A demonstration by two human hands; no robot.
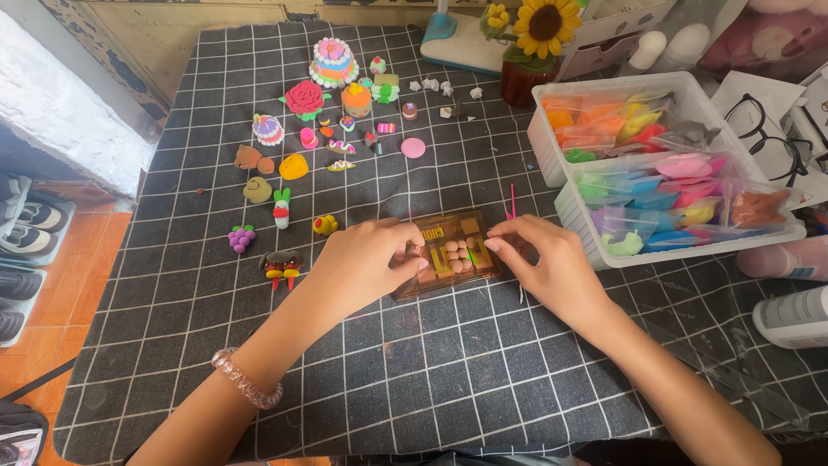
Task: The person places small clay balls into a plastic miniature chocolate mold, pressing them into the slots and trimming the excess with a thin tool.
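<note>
The left hand (366, 263) is gripping the little brown tray (444, 253) in the bench's middle. The right hand's (543, 259) fingers are pinching together over its small round clay balls (455, 255); going slowly seems best.

Both hands, left (362, 263) and right (548, 263), on small brown tray (444, 255) mid-surface; clay figures (306, 99) at 11 o'clock.

This is looking like a home craft corner rather than a shop or workshop. A dark checked cloth (414, 371) is covering the table, small clay figures (304, 99) are sitting at the far left, clear tubs of coloured clay packets (664, 185) are standing on the right, and shoes (21, 233) are lying on the orange floor tiles (60, 328).
</note>
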